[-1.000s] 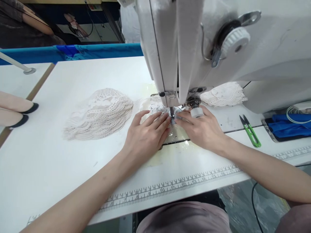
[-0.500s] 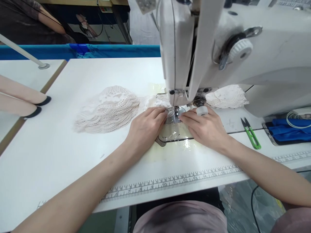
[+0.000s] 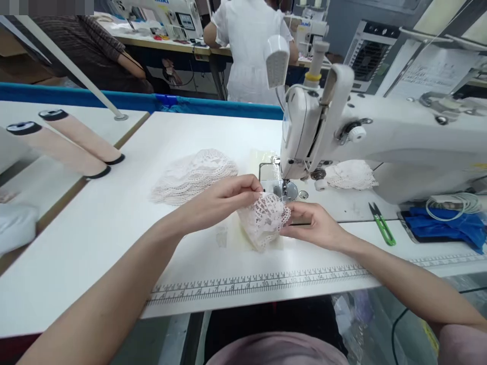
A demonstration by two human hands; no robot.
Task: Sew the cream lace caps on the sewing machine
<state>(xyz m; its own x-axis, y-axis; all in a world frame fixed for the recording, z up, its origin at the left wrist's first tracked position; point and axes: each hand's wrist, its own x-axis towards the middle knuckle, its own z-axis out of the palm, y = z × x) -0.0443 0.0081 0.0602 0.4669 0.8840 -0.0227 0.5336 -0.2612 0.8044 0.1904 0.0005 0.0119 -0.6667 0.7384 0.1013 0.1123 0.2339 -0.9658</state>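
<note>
Head view: lace piece (image 3: 264, 219) lifted just above the desk (image 3: 114, 228), in front of the sewing machine (image 3: 342, 137). My left hand (image 3: 216, 200) pinches its upper edge, my right hand (image 3: 314, 225) pinches its right side. A lace stack (image 3: 192, 175) lies left, green snips (image 3: 380, 223) right.
</note>
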